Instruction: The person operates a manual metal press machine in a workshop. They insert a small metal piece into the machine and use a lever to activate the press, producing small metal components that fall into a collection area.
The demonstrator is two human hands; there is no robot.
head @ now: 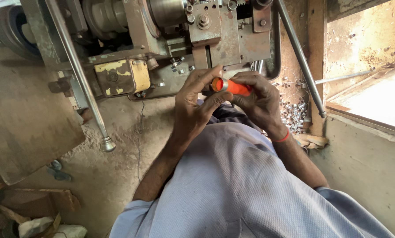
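The floor (pixel 118 145) is dusty, grey concrete, and a rusty metal machine (pixel 162 35) fills the far side of the scene. A long steel lever (pixel 80 77) with a round knob comes down from the machine on the left. On the right stands a pale wall (pixel 365 163), and small metal parts (pixel 294 112) lie in a pile in the far right corner. Between machine and body there is little open room. The left hand (pixel 197 105) and the right hand (pixel 257 99) are both closed around an orange tube (pixel 232 87), held just near the machine's edge. Scraps (pixel 39 220) lie near left.
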